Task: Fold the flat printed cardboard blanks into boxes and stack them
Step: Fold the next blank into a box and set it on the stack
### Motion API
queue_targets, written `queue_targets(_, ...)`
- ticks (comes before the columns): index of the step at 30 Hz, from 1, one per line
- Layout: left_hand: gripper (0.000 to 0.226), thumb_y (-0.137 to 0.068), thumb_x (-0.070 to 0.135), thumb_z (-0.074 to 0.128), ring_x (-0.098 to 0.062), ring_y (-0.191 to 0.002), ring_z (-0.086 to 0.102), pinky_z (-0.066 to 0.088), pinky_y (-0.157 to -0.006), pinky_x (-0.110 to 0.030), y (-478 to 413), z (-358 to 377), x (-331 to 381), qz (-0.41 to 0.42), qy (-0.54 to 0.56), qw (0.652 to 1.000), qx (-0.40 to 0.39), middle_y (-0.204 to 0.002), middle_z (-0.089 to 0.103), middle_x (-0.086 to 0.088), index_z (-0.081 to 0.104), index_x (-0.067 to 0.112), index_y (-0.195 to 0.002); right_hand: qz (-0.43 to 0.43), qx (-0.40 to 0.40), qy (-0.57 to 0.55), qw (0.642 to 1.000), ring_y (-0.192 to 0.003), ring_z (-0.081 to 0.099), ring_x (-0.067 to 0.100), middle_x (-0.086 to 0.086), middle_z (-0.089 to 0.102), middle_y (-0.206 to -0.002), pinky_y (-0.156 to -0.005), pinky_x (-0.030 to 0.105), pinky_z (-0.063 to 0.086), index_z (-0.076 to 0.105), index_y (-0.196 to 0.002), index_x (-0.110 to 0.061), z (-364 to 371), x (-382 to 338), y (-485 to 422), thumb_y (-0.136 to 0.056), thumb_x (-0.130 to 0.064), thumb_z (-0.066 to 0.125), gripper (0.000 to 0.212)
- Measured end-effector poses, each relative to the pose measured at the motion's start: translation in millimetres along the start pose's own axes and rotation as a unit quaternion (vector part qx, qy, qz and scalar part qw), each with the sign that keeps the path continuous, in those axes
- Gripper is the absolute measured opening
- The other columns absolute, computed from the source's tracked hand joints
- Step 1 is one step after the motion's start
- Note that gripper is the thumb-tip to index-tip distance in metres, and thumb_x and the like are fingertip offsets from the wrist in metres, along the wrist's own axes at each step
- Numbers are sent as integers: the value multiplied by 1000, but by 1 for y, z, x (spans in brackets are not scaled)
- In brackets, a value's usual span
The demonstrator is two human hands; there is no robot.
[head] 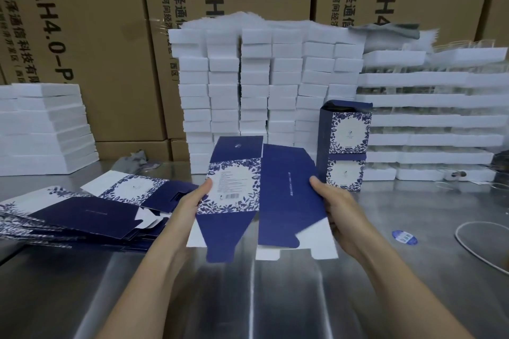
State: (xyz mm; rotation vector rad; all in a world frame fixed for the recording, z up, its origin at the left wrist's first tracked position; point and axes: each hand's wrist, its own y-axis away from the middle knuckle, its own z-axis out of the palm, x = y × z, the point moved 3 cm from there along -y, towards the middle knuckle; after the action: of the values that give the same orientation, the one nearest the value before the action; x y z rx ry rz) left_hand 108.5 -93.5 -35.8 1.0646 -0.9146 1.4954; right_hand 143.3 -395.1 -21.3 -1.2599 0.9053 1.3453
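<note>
Above the steel bench (275, 297), my left hand (190, 201) and right hand (338, 209) pinch a navy floral cardboard blank (286, 195) by its sides to square it.

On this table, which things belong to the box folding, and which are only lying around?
Belong to the job:
- blank, held by left hand and right hand
- pile of flat blanks at the left
- two folded boxes, one on the other

Only lying about:
- white packaging stacks
- brown cartons behind
- round blue sticker
- white cord
</note>
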Motion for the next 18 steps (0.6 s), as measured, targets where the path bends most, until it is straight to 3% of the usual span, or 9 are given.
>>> queue_targets(1,32,-87,48,70,-26,-96,80,64,-66,-31,4,0,2,3,19,1000,-6,-112,81,-9,88,24,-98,-2,-9,11,1000,-81,75,24,11,81,-102,-70,31,53,83,-100,-13,2,0,0,-103,-42,64,35)
queue_targets(4,37,-100,43,60,-25,-91,81,63,-62,-29,8,6,4,4,52,999,-7,-106,82,-9,88,20,-92,-6,-11,-14,1000,-111,74,40,18,79,-113,-102,53,51,84,-102,-11,3,1,-1,-106,-34,61,33)
queue_targets(6,43,-103,39,58,-25,-78,81,62,-54,-29,9,8,4,-5,90,996,3,-96,82,-11,87,13,-86,-11,-3,19,1000,-98,74,40,19,80,-104,-92,55,52,80,-101,-6,4,2,-1,-104,-39,63,38)
queue_targets(8,43,-97,45,63,-29,-81,81,64,-60,-35,12,9,3,-7,123,992,8,-104,81,-14,86,9,-100,-27,19,102,994,-71,60,26,13,70,-80,-69,39,45,67,-101,0,5,6,-2,-101,-47,67,47)
queue_targets(10,52,-94,56,65,-32,-95,79,66,-76,-42,16,10,1,-15,149,989,-2,-121,78,-15,81,13,-119,-24,33,140,989,-58,55,17,0,68,-75,-57,29,39,61,-110,-15,6,14,-1,-96,-53,70,41)
queue_targets(12,60,-94,65,61,-34,-109,74,57,-98,-50,18,11,-3,-7,159,987,-19,-131,74,-14,78,19,-127,-17,24,133,991,-59,65,9,-9,77,-82,-53,25,46,59,-117,-38,11,20,0,-94,-56,71,32)
queue_targets(14,63,-93,72,56,-34,-117,70,47,-111,-61,20,15,-2,23,143,989,-31,-139,69,-15,78,23,-127,-14,-13,103,995,-77,74,0,-18,80,-96,-57,21,55,60,-123,-46,19,22,0,-87,-67,73,44)
queue_targets(16,69,-89,76,58,-33,-127,66,47,-111,-63,21,21,0,48,143,987,-48,-148,63,-12,74,26,-134,8,-80,71,994,-107,71,-5,-35,72,-116,-77,26,62,57,-130,-59,25,23,2,-71,-85,75,68)
queue_targets(18,80,-81,81,67,-31,-140,58,47,-113,-61,23,28,0,55,131,986,-86,-152,59,-6,66,30,-143,56,-147,65,985,-126,64,3,-45,56,-132,-97,34,61,40,-135,-74,28,29,6,-63,-90,77,82)
